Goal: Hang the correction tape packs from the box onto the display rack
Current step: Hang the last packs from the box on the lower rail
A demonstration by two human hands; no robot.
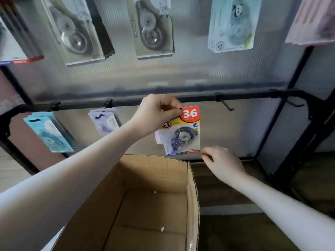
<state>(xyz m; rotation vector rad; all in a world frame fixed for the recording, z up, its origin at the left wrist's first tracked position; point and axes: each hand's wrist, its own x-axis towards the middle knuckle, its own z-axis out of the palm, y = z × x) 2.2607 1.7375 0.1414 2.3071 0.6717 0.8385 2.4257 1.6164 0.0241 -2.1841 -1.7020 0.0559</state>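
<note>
Box sitting in front of rack rail. Pack hanging below the rail, left hand pinching its top; right hand hovering just right of its lower corner.

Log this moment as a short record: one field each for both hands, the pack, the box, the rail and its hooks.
left hand: left hand pinches the top of the correction tape pack, holding it just below the rail
right hand: right hand holds nothing, fingers loosely curled beside the pack's lower corner
box: cardboard box open, visible floor bare apart from small scraps
rail: black rail
free hook: bare hook to the pack's right
hung packs: blue packs and lilac packs
</note>
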